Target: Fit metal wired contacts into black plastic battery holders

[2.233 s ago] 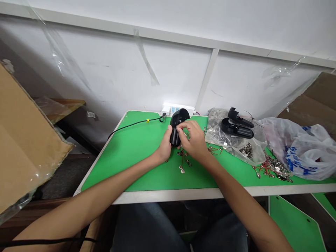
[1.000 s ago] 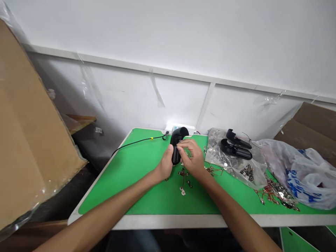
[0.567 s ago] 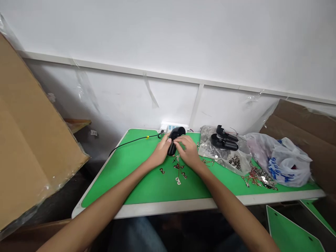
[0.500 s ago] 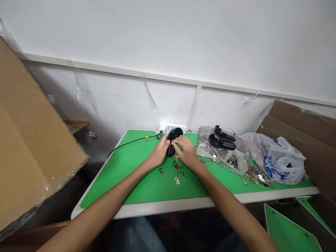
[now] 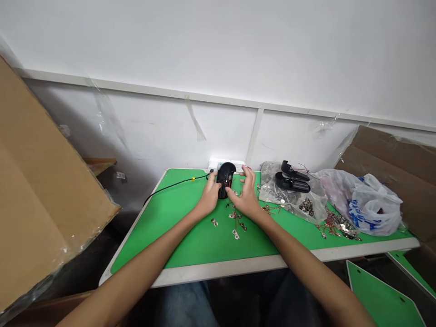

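A black plastic housing [image 5: 225, 175] with a rounded top is held above the green table [image 5: 190, 245]. My left hand [image 5: 209, 196] grips its left side, thumb on the face. My right hand [image 5: 246, 194] is at the lower right of the housing, with its thumb against it and the other fingers raised and spread. A short red wire shows on the housing near the thumbs. Below the hands lie small metal contact plates [image 5: 236, 234], some with red wires, and another small contact piece [image 5: 214, 222] is to their left.
At the right, black housings [image 5: 293, 182] rest on a clear plastic bag [image 5: 272, 195] beside a pile of metal contacts [image 5: 344, 225] and a white bag [image 5: 374, 206]. A power strip [image 5: 213, 163] and black cable [image 5: 173, 183] are behind. Cardboard [image 5: 44, 195] stands left.
The housing has turned, showing a more closed, glossy face. The fingers of my right hand have lifted off and spread, leaving the thumb on it. The view has shifted slightly.
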{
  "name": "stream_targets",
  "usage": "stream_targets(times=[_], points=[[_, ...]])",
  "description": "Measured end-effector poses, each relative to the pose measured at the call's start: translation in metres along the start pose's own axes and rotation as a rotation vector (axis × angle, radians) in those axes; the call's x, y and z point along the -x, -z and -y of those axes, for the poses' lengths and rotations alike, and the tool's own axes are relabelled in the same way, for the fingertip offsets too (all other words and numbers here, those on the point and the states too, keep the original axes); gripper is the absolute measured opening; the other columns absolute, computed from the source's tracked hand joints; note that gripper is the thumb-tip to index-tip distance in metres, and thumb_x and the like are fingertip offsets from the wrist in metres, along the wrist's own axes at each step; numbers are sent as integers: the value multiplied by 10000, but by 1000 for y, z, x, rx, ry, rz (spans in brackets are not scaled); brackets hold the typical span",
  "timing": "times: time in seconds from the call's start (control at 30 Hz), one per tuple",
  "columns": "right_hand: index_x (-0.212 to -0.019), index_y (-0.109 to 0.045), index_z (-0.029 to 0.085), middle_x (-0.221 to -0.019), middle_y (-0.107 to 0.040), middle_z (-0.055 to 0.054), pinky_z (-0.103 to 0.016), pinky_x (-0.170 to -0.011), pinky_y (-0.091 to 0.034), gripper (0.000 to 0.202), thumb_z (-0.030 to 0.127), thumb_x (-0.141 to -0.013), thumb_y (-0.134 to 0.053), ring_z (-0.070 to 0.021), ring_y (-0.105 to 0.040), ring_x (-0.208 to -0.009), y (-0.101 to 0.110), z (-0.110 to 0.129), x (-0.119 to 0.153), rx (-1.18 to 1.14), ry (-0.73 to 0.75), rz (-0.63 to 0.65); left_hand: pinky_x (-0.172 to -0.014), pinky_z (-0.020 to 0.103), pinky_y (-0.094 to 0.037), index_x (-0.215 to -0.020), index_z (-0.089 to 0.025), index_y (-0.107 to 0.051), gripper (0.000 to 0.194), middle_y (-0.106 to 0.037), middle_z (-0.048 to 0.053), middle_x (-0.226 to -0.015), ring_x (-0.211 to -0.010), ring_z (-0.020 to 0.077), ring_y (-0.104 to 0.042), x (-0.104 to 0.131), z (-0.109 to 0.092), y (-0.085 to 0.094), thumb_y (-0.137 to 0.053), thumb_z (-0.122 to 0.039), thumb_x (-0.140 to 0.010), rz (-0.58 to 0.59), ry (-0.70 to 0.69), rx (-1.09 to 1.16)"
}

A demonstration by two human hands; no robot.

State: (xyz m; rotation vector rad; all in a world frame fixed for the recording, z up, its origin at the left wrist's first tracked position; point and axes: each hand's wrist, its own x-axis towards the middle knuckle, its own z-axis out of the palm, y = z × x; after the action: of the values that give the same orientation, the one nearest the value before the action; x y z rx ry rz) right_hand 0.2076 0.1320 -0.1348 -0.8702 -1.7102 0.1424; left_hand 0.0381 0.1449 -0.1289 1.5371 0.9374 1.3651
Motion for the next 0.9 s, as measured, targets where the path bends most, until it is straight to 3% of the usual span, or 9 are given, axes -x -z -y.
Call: stream_targets(times=[0.07,0.2,0.33,0.7,0.9], points=[[-1686,-111,223,-1633,-302,-243,-613,-1178,-486,918,351,-957,-654,-358,-467,-1470,2,2,1,-10,-46,16,-916,371,-522,-1276,-193,-526,442,-677,61,-1070,-989,238,-633,2,-1,-4,-502,-334,-858,-12,25,68],[-1704,-26,217,-1714,-252,-226,-682,-1276,-342,902,299,-990,-572,-374,-314,-1599,10,6,2,-46,-33,221,-963,389,-505,-1298,-188,-557,442,-688,76,-1136,-1034,253,-634,11,-8,-7,-470,-281,-874,77,-45,2],[-1699,24,214,-1667,-389,-219,-702,-1276,-338,884,222,-993,-507,-354,-428,-1544,17,7,5,-75,13,341,-1033,451,-485,-1467,-199,-511,541,-695,115,-1239,-1103,313,-650,21,-20,0,-476,-248,-930,235,-159,-277],[-1687,-2,218,-1679,-396,-207,-679,-1270,-367,804,302,-1046,-479,-358,-449,-1539,20,7,7,-51,143,358,-850,428,-510,-1421,-189,-533,513,-714,105,-979,-804,324,-654,22,-25,15,-546,-313,-924,294,-207,-475],[-1680,-18,201,-1634,-438,-224,-662,-1226,-433,828,255,-1010,-500,-366,-510,-1483,16,6,10,-35,148,330,-864,453,-498,-1447,-144,-486,536,-693,154,-1095,-927,357,-662,23,-19,12,-492,-314,-939,297,-229,-521]])
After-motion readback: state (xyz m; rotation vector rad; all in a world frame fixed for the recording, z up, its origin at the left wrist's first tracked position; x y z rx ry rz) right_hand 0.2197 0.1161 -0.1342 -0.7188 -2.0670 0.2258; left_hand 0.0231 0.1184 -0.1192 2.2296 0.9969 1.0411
